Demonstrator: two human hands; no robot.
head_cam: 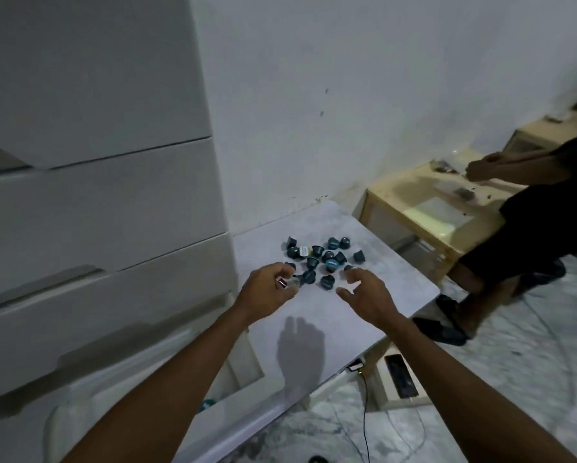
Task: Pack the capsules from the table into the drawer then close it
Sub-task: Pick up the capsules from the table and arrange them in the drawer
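Note:
Several dark teal capsules (320, 259) lie in a loose heap on the small pale grey table (400, 282). My left hand (267, 289) hovers at the heap's left edge, fingers curled around a small shiny capsule (282, 282). My right hand (364, 290) hovers at the heap's near right edge with fingers spread and nothing in it. Below the table, at the lower left, the bottom drawer (247, 416) of the white chest stands pulled out. One teal capsule (208, 404) shows inside it, and my left forearm hides much of the drawer.
The tall white chest of drawers (96, 202) fills the left side. Another person in dark clothes (527, 235) sits at the right by a low wooden table (424, 212). A power strip (400, 375) and cables lie on the marble floor under the table's near edge.

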